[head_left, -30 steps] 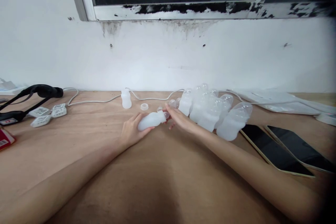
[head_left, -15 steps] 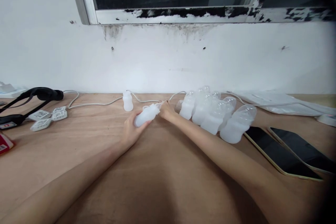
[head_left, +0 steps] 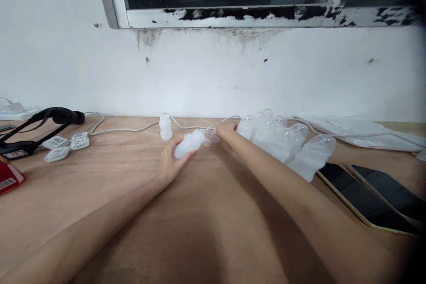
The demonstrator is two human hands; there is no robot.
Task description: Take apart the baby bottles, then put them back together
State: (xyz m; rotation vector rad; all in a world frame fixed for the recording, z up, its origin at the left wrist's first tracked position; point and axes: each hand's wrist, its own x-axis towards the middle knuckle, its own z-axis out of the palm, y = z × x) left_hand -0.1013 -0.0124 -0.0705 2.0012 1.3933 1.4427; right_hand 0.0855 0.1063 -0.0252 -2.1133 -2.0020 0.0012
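My left hand (head_left: 172, 157) is closed around a small frosted white plastic bottle (head_left: 189, 144), which it holds tilted with the neck toward the right. Just past that neck, some clear domed caps (head_left: 213, 136) lie on the table. My right hand (head_left: 226, 131) is beyond them, beside the left edge of a cluster of frosted bottles with clear domed tops (head_left: 262, 131). Its fingers are mostly hidden behind the hand, so what they hold is not visible. Behind my left hand, another frosted bottle (head_left: 165, 127) without a domed top stands upright.
Two dark-screened phones (head_left: 361, 195) lie at the right, near a flat plastic bag (head_left: 362, 131). At left are a black strapped headset (head_left: 60, 116), several white printed tags (head_left: 56, 154) and a red box (head_left: 9, 177). A white cable (head_left: 133, 131) runs along the wall.
My right hand has moved right, from the held bottle's neck toward the cluster of bottles. Clear caps now show between my hands. My left hand keeps hold of its bottle; the view has shifted slightly.
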